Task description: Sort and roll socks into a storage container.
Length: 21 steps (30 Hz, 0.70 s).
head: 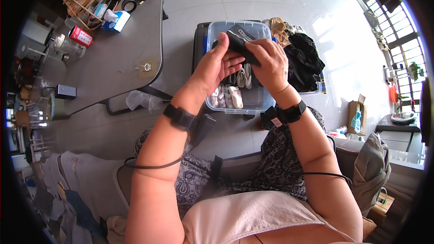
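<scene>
A folded black cloth item [242, 45], perhaps a sock, is between my two hands above a clear plastic bin. My right hand [269, 62] grips it from the right with bent fingers. On the other side my left hand [217, 61] has its palm turned up, the cloth between its raised thumb and its index finger; the other fingers stick out below. Rolled white and pink socks [227, 97] lie in the near left of the plastic bin [252, 111]. Grey-white rolled socks [242, 77] and dark patterned cloth [242, 32] are farther in, partly hidden by my hands.
Black clothing [303, 61] and beige cloth [278, 28] are heaped right of the bin. A grey table [129, 54] at left bears a tissue box [116, 21], a red can [80, 36] and a wicker basket [79, 0]. Cables run from the bands on both wrists.
</scene>
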Motion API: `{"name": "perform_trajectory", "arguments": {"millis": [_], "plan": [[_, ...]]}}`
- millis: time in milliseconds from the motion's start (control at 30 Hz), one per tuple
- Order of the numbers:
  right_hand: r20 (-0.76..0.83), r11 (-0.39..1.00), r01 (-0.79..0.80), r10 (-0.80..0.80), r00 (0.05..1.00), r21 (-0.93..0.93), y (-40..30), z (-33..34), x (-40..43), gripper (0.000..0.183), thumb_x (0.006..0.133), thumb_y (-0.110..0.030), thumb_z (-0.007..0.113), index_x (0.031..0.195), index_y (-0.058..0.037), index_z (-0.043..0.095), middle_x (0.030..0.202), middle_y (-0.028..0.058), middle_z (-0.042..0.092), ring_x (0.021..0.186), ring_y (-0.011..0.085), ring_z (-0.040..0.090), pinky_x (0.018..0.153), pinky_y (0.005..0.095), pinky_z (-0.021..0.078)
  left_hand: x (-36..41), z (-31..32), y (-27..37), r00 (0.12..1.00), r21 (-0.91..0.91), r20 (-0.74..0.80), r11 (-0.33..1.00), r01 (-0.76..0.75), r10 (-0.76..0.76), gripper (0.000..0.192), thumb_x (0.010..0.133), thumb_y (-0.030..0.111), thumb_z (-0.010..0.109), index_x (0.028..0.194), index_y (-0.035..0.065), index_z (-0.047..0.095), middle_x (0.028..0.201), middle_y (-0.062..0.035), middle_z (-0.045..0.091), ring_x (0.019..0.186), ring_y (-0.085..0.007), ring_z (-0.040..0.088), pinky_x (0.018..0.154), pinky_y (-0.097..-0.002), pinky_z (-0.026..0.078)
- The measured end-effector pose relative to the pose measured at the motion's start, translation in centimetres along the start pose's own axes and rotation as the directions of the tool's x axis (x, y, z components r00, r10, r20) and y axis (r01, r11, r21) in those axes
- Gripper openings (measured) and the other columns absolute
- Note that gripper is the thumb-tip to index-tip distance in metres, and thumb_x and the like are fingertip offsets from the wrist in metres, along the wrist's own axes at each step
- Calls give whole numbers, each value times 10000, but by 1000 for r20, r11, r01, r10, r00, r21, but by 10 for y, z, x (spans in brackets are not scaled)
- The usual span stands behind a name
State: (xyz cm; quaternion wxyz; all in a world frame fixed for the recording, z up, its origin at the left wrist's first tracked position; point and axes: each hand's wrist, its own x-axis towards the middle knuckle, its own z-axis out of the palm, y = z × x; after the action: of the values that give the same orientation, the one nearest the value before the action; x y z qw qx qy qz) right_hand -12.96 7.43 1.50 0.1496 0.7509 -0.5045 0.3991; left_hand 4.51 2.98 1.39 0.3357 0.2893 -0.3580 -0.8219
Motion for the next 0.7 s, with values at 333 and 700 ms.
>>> {"name": "perform_trajectory", "arguments": {"millis": [333, 700], "plan": [[171, 978, 60, -95, 981, 201, -11, 1, 0, 457, 651, 18, 620, 1093, -94, 653, 1110, 101, 619, 1045, 286, 587, 886, 349, 467, 8, -18, -3, 909, 158, -319, 961, -227, 267, 245, 959, 256, 605, 1059, 33, 620, 914, -2, 635, 811, -110, 585, 719, -278, 484], [643, 256, -761, 415, 643, 596, 11, 14, -8, 417, 868, -176, 736, 1200, 27, 586, 1051, 55, 663, 962, 99, 601, 889, 268, 483, 10, -15, -13, 973, 363, -73, 914, -180, 221, 345, 952, 292, 625, 1168, 24, 599, 1010, -16, 647, 916, -86, 589, 824, -243, 479]]}}
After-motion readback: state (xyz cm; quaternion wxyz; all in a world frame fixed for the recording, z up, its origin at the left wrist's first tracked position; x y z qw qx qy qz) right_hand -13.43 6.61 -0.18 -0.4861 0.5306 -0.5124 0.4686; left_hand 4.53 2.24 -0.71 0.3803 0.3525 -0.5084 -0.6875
